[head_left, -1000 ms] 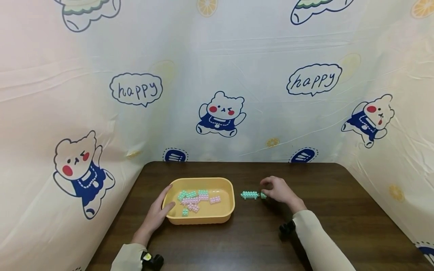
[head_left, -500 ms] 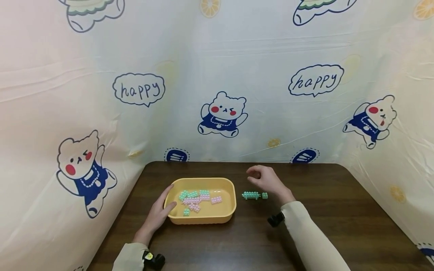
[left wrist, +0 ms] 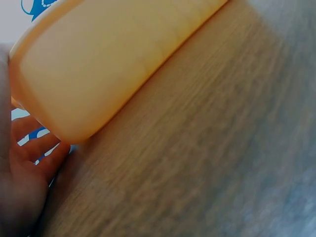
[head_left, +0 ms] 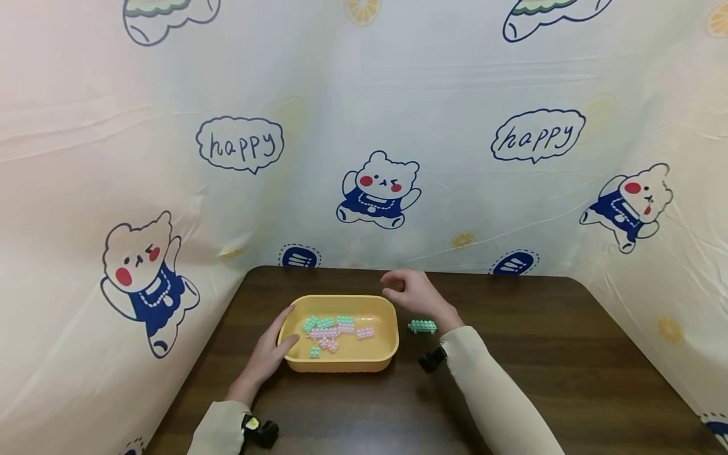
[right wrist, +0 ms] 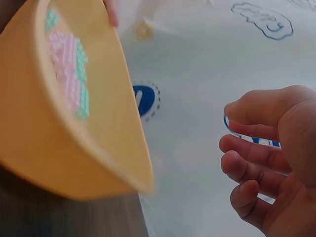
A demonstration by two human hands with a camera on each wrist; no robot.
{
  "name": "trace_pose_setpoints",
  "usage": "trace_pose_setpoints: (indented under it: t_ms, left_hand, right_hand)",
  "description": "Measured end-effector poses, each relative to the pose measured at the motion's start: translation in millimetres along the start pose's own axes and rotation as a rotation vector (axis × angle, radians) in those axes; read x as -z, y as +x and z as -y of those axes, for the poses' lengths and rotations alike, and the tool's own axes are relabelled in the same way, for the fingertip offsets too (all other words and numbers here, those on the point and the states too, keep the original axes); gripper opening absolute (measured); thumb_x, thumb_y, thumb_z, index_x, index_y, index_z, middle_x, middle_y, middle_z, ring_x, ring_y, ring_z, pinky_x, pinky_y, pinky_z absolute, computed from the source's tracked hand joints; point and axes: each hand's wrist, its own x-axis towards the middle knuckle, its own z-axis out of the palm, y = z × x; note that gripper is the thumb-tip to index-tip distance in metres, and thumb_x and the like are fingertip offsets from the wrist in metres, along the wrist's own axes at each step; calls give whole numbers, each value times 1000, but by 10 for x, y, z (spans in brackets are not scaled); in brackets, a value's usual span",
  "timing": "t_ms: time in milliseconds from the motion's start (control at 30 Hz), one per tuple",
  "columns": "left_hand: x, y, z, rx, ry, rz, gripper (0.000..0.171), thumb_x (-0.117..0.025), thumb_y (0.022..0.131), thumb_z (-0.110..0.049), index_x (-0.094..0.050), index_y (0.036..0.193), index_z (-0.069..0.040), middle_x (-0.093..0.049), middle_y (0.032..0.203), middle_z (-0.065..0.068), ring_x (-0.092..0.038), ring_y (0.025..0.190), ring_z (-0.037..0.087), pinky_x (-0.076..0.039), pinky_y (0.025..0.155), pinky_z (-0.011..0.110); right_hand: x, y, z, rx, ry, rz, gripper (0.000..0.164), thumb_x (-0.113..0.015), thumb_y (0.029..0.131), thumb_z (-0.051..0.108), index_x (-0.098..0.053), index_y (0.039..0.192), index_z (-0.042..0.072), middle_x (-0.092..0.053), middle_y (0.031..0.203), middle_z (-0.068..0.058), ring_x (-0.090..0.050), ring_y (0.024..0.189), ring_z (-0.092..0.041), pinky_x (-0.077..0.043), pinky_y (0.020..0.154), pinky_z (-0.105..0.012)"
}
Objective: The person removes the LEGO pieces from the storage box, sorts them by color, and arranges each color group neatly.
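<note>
A yellow plastic bin [head_left: 341, 366] stands on the table with pink [head_left: 366, 332] and green toy bricks [head_left: 315, 352] lying inside. My left hand [head_left: 268, 347] grips the bin's left end, thumb over the rim and fingers along the outer wall; the left wrist view shows these fingers [left wrist: 39, 145] against the bin's side [left wrist: 98, 64]. Above the bin's back right corner hovers my right hand [head_left: 418, 294], its fingers loosely bent. Nothing lies between them in the right wrist view. On the table right of the bin rests a row of joined green bricks [head_left: 422, 327].
The dark wooden table [head_left: 540, 354] ends at a patterned cloth [head_left: 455, 126] hanging behind and along both sides. Each wrist wears a small black camera [head_left: 432, 359].
My right hand has left the small green brick beside the row and moved left and back towards the bin. That brick is now hidden behind my right arm. My left hand keeps its grip.
</note>
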Motion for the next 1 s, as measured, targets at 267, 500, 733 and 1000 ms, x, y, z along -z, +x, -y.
trace_pose_setpoints:
  t_ms: [267,500,733,1000]
  left_hand:
    - [11,-24,32,21,-5,5,64,-57,97,-21,-28,154,-21,-29,159,11,-32,143,36,-29,111,59]
    - [12,-23,16,11,-8,6,65,-58,96,-22,-29,154,-20,-29,159,11,-31,143,36,-28,111,60]
    - [17,-3,-5,17,-13,8,66,-59,96,-23,-28,154,-21,-29,159,11,-30,143,36,-27,111,61]
    - [24,39,27,-22,-6,5,65,-59,96,-20,-29,154,-18,-30,158,12,-29,144,36,-25,112,60]
  right_hand:
    - [-286,167,208,52,-35,52,20,-69,90,23,-71,109,16,-70,103,2,-59,80,-10,-52,70,-25]
    - [-496,279,293,40,-21,108,21,-68,90,23,-71,109,14,-70,101,2,-59,84,-10,-52,75,-26]
    - [-644,369,344,-21,-35,186,25,-67,91,20,-70,113,9,-69,103,0,-60,89,-14,-54,81,-29]
    - [-811,417,305,-70,-148,269,26,-67,91,18,-71,115,10,-71,105,0,-63,93,-14,-54,88,-33]
